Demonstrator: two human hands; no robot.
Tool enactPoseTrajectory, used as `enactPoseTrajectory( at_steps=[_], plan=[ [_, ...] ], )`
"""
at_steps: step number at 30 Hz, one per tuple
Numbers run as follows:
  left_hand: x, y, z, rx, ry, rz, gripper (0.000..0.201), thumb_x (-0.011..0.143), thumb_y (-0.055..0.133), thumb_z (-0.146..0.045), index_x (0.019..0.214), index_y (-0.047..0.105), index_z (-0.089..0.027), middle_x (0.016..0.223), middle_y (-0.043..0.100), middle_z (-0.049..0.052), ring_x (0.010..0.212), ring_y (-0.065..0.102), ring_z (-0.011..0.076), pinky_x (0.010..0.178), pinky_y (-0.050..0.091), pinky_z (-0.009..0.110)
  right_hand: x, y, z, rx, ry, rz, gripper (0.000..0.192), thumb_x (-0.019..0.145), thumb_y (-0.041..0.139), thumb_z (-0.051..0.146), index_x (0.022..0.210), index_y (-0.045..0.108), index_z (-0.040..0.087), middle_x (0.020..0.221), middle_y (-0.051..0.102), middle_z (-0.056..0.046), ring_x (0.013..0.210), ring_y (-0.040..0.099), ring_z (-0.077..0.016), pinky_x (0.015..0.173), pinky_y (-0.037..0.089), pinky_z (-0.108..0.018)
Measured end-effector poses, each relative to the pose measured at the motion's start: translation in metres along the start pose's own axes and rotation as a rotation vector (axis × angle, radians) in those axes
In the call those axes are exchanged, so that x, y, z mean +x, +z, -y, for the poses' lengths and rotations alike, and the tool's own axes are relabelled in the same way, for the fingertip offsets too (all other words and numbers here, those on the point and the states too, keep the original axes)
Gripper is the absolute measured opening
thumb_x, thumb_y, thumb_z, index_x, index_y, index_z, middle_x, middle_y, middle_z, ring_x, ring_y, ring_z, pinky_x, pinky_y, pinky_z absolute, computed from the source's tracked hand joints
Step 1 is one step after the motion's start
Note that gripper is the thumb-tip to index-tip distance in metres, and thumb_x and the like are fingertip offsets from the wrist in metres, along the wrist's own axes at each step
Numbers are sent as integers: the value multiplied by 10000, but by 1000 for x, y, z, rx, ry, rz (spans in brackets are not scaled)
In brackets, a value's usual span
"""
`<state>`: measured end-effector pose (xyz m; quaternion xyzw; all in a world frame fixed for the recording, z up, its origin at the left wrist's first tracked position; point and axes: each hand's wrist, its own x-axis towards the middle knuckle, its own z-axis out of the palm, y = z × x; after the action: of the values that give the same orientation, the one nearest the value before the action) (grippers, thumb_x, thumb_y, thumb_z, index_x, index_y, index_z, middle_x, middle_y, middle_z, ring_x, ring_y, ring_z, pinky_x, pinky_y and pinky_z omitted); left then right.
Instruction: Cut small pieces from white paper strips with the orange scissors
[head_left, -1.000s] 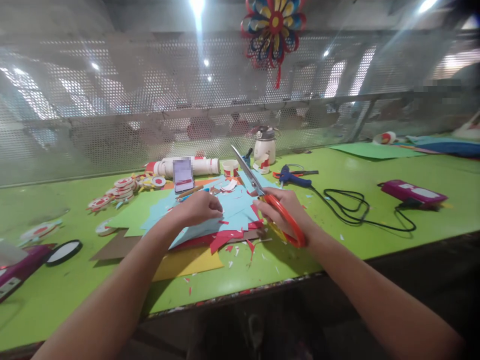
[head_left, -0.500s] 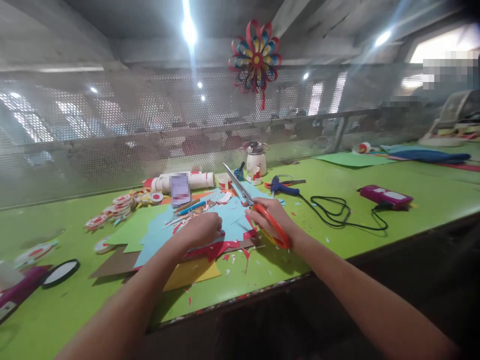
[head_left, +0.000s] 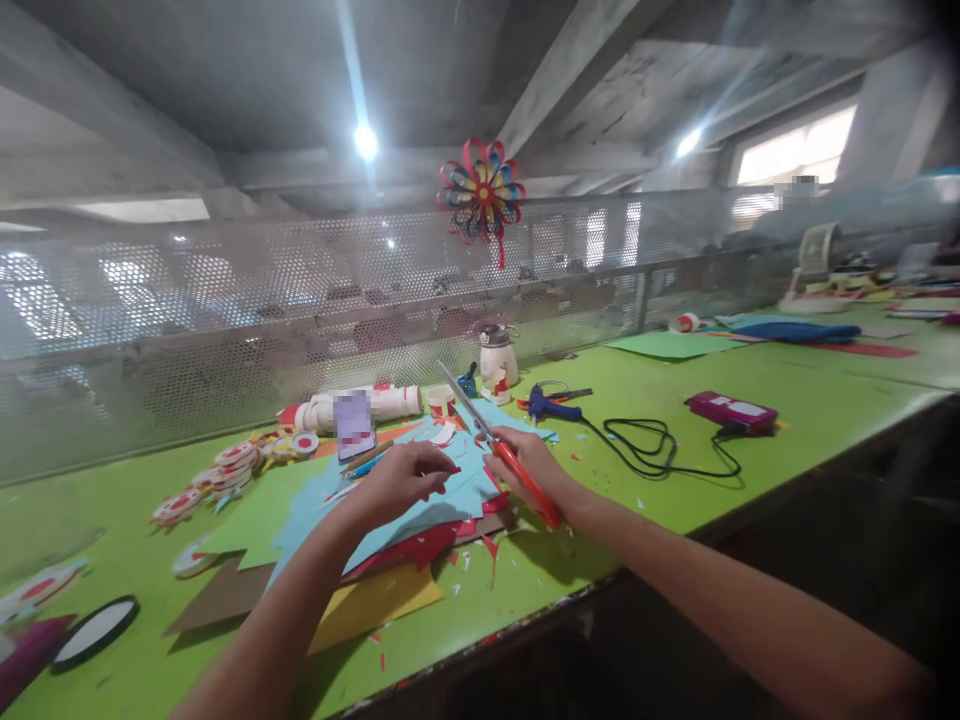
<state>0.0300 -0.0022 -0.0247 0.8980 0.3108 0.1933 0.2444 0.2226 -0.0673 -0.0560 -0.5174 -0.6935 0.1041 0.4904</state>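
Orange-handled scissors (head_left: 517, 473) are gripped in my right hand (head_left: 536, 468), their blades close together and pointing up and away to the left. My left hand (head_left: 401, 482) hovers over a stack of light blue paper (head_left: 420, 522), its thumb and forefinger apart. A tiny red bit shows at the fingertips; whether it is held or lies behind them I cannot tell. Under the blue sheets, red paper (head_left: 427, 550) and yellow paper (head_left: 375, 605) stick out. A blue pen (head_left: 367, 466) lies partly hidden behind my left hand.
A phone (head_left: 354, 425) leans against white rolls (head_left: 390, 401). Round paper pieces (head_left: 232, 465) pile up at left. Behind stand a bottle (head_left: 497, 360) and paper cups (head_left: 441, 401). A blue glue gun (head_left: 551, 404) with a cord and a purple box (head_left: 731, 411) lie right. Scraps litter the green table (head_left: 600, 545).
My left hand has opened from a closed fist, its fingers now stretched out. The right hand keeps the scissors. The camera view has tilted upward and shifted.
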Motion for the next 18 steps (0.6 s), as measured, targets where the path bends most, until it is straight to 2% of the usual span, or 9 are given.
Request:
enactPoseTrajectory(
  at_steps=[5, 9, 13, 18],
  plan=[
    [-2, 3, -7, -410, 18, 4, 157, 730, 604, -259, 811, 663, -138, 633, 627, 24, 538, 539, 114, 532, 413, 253, 15, 0, 12, 78, -51, 45, 210, 855, 613, 305, 974, 618, 131, 698, 604, 28, 562, 565, -112, 567, 480, -271],
    [0, 3, -5, -653, 13, -71, 167, 695, 663, -250, 794, 587, -140, 618, 630, 17, 554, 545, 119, 548, 418, 264, 26, 12, 16, 267, -74, 109, 297, 720, 685, 261, 980, 654, 120, 603, 599, 33, 514, 540, -119, 512, 434, -240],
    [1, 1, -1, -749, -12, -137, 212, 664, 705, -235, 772, 540, -157, 586, 625, 4, 532, 557, 126, 517, 406, 262, 28, 22, 16, 455, -84, 148, 321, 699, 636, 231, 1009, 639, 148, 670, 630, 5, 540, 569, -127, 531, 464, -247],
    [1, 4, -2, -847, -19, -213, 208, 664, 713, -220, 795, 564, -159, 618, 623, 0, 561, 566, 124, 534, 407, 260, 24, 20, 20, 567, -62, 145, 352, 711, 633, 189, 1062, 616, 161, 657, 593, 20, 552, 555, -122, 518, 453, -231]
  ],
)
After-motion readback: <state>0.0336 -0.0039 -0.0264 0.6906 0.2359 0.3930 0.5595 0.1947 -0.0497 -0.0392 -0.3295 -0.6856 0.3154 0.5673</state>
